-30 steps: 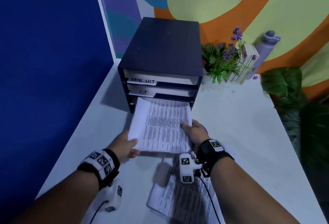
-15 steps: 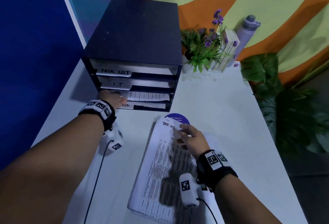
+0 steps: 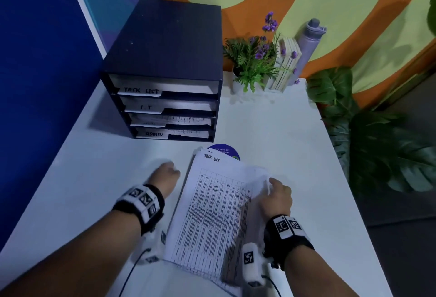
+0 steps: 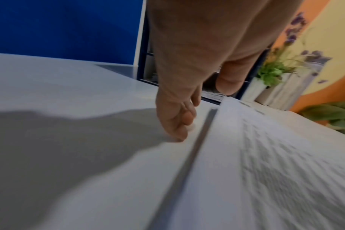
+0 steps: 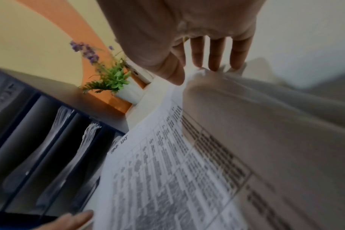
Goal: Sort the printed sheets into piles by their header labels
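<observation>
- The stack of printed sheets [image 3: 212, 214], topped by a page headed "TASK LIST", is lying on the white table [image 3: 271, 131] in front of the dark tray organizer [image 3: 165, 60].
- The top sheet's right edge is being pinched and lifted by the right hand [image 3: 277, 198].
- The left hand [image 3: 165, 177] is being held loosely curled, gripping nothing, just beside the stack.

Left hand [image 3: 165, 175] withdrew; top sheet [image 3: 219, 204] lifted.

The head view looks down over the table [image 3: 271, 131]; both wrist views skim low, sharing the paper stack [image 3: 212, 202].
</observation>
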`<state>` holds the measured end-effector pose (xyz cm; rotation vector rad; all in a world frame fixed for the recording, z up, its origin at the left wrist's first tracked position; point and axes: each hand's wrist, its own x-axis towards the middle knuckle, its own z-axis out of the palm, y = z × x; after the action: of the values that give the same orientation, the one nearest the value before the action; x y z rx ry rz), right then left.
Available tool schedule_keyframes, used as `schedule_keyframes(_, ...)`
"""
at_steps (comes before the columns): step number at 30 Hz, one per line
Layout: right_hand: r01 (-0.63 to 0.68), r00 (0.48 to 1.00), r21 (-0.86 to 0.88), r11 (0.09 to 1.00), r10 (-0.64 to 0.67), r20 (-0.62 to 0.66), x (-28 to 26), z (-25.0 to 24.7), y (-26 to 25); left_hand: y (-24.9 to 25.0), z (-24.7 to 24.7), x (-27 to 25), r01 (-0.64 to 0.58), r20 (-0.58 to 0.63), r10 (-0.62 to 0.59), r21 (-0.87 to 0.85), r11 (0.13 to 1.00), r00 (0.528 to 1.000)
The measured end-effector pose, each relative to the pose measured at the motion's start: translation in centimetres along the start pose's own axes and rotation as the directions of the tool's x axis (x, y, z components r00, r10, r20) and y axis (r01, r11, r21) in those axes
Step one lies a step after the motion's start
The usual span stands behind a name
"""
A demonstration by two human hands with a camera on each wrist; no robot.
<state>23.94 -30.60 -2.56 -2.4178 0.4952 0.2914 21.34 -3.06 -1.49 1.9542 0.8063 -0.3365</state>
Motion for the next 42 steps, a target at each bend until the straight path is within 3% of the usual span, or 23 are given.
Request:
schedule_keyframes(4,-0.195,0.975,0.058,0.979,0.187,0.117,-1.2,-0.1,0.5,-1.7,3.4,-3.4,-0.040,0.154,0.033,0.039,0.998,0.987)
schedule_keyframes(8,-0.276,0.933,-0.063,0.959,0.283,0.224,-2.1,-0.7,1.0,-2.6,5.2,-5.3,-0.006,0.126,0.003,0.024,1.000,0.992)
schedule_keyframes(12,-0.317,0.938,0.042,0.948,0.306,0.164,-2.5,-0.8,2.4,-3.1,6.4,-6.8,0.022,0.138,-0.025,0.020,1.000,0.990)
schedule_keyframes(15,-0.355,0.920,0.153,0.922,0.316,0.231,-2.8,-0.6,2.4,-3.4,6.6,-7.5,0.012,0.123,-0.013,0.014,1.000,0.992)
schedule_keyframes(17,-0.336,0.912,0.211,0.918,0.261,0.316,-2.8,-0.7,2.5,-3.5,6.4,-8.0,0.026,0.114,-0.023,-0.028,0.999,0.993)
schedule_keyframes(20,-0.092,0.936,0.162,0.982,0.030,0.350,-3.3,-0.4,3.1,-4.0,5.5,-8.4,0.069,0.095,-0.059,-0.107,0.992,0.994)
schedule_keyframes(23,0.079,0.939,0.366,0.927,-0.193,0.286,-4.4,-0.8,2.2,-5.7,4.2,-7.5,0.064,0.094,-0.048,-0.173,0.983,0.994)
schedule_keyframes(26,0.166,0.909,0.471,0.866,-0.320,0.268,-4.7,-1.8,0.6,-9.8,3.6,-3.8,0.032,0.073,-0.016,-0.221,0.975,0.997)
schedule_keyframes(29,0.138,0.925,0.412,0.900,-0.266,0.272,-4.4,-1.6,-0.2,-6.5,2.4,-6.9,0.076,0.134,-0.040,-0.273,0.959,0.990)
schedule_keyframes(32,0.095,0.966,0.030,0.995,-0.100,0.240,-4.2,-0.3,0.5,-5.5,3.2,-7.9,0.132,0.189,-0.091,-0.221,0.966,0.978)
schedule_keyframes(34,0.048,0.978,-0.072,0.996,-0.032,0.204,-4.8,0.2,1.0,-5.7,3.9,-7.9,0.100,0.206,-0.058,-0.202,0.974,0.977)
schedule_keyframes(38,0.087,0.971,0.162,0.983,-0.120,0.209,-5.3,1.3,1.4,-6.3,4.7,-7.5,0.063,0.211,-0.019,-0.205,0.977,0.977)
schedule_keyframes(42,0.122,0.920,0.409,0.904,-0.258,0.296,-5.9,-0.1,0.7,-7.1,4.2,-6.9,0.089,0.173,-0.047,-0.239,0.967,0.984)
